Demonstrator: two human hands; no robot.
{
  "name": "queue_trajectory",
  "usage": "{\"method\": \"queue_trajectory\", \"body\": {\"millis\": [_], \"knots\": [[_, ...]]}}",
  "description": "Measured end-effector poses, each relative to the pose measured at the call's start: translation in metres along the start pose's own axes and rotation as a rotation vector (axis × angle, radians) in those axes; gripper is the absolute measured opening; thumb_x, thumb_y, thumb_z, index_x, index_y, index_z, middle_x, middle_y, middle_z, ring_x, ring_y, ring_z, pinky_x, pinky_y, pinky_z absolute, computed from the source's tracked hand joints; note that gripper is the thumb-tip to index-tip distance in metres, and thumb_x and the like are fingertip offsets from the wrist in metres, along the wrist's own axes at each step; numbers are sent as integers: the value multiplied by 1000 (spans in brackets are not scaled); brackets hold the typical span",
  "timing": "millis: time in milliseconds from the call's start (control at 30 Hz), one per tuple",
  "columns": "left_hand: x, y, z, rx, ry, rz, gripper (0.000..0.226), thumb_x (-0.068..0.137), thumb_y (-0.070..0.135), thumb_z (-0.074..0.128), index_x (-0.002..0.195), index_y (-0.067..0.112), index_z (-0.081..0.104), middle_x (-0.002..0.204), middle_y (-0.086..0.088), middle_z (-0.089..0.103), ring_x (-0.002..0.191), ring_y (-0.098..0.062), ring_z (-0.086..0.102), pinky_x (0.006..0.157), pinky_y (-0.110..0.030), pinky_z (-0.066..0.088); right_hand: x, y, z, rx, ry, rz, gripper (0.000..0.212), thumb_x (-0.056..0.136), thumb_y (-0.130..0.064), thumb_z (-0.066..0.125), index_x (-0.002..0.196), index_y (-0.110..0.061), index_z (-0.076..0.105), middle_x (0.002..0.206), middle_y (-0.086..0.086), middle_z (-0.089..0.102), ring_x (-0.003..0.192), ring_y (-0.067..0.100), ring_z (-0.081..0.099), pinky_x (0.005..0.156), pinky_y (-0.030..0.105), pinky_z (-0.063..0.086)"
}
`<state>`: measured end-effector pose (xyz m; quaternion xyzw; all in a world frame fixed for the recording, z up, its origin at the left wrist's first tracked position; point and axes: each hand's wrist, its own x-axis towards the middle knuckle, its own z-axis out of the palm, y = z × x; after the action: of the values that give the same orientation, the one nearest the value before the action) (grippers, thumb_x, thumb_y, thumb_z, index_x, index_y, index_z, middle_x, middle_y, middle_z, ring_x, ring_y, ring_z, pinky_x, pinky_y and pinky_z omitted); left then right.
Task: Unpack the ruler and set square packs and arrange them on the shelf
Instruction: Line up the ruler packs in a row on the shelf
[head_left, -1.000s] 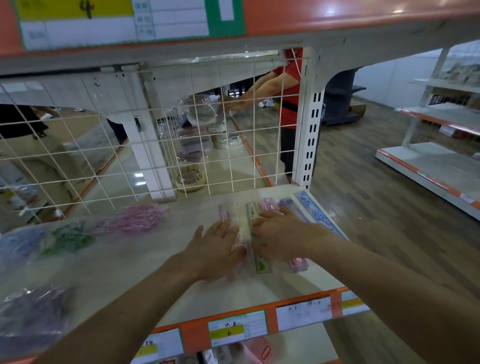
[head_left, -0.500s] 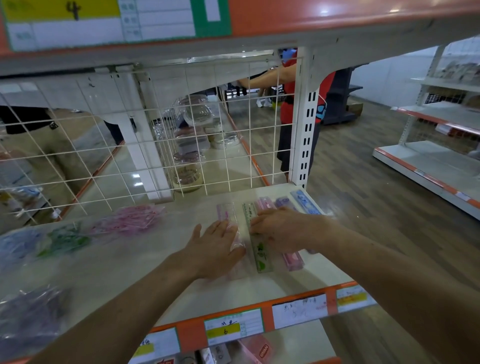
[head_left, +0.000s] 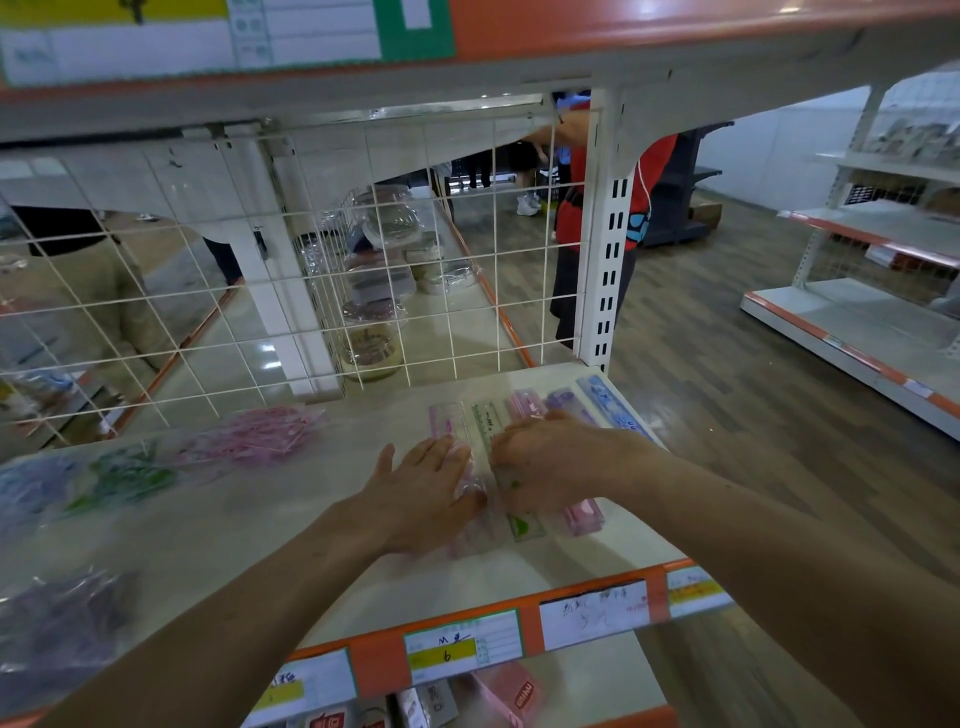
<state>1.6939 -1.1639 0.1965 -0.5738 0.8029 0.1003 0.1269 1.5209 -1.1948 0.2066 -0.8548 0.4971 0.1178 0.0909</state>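
Several ruler packs lie side by side at the right end of the shelf (head_left: 291, 525): a clear pink one (head_left: 448, 419), a green one (head_left: 523, 525), a pink one (head_left: 584, 514), a purple one (head_left: 563, 401) and a blue one (head_left: 605, 395). My left hand (head_left: 421, 488) lies flat with straight fingers on the clear pink pack. My right hand (head_left: 540, 462) rests on the green and pink packs, its fingers bent down onto them; its fingertips are hidden.
Bags of pink (head_left: 260, 434), green (head_left: 124, 475), blue (head_left: 31, 488) and purple (head_left: 57, 623) items lie on the shelf's left. A wire grid (head_left: 208, 322) backs the shelf. A person in red (head_left: 571, 208) stands behind the upright post (head_left: 605, 249). Price labels (head_left: 462, 644) line the front edge.
Both hands have stayed on the ruler packs with only slight shifts. The person in red behind the grid has moved to the right, toward the post.
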Motion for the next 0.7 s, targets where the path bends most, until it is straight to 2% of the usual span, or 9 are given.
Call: {"method": "queue_trajectory", "body": {"millis": [133,333,467,533,600,700], "knots": [[1,2,0,-5,4,5,64,99,53,16,152,22,-2,160,1,-9,146,-15,-10,115,-49,-10,-2,-3,-5,-8,11,-1,31,82,-44,54,108,-29,61,117,-2,57,116,24,48,106,46,34],[0,4,-1,-10,4,-1,65,99,53,17,152,22,-2,160,0,-9,146,-15,-10,115,-49,-10,-2,-6,-4,21,-4,50,38,79,-42,57,114,-29,58,123,0,53,119,28,44,100,49,41],[-1,5,-7,1,-3,-16,66,99,55,19,153,21,-2,160,0,-7,147,-16,-9,115,-49,-9,-9,-9,-8,40,24,39,26,85,-39,57,107,-24,59,113,-1,60,106,24,56,93,43,48],[-1,6,-17,8,15,-15,67,99,54,20,153,20,-2,160,-2,-7,147,-17,-7,116,-49,-7,-16,-5,-21,90,61,56,33,91,-38,54,121,-24,56,122,-2,59,107,22,58,95,41,48],[0,10,-33,28,51,-2,66,100,51,22,152,17,-1,160,-3,-5,147,-18,-5,116,-49,-5,-25,6,-40,89,106,69,38,95,-33,49,132,-23,52,132,-3,54,118,21,52,100,37,42],[6,23,-56,25,86,23,62,101,45,25,153,17,4,161,-3,1,147,-18,0,117,-49,-4,-36,35,-58,75,93,108,23,97,-19,45,110,-22,64,118,-2,58,115,22,51,91,29,45]]}}
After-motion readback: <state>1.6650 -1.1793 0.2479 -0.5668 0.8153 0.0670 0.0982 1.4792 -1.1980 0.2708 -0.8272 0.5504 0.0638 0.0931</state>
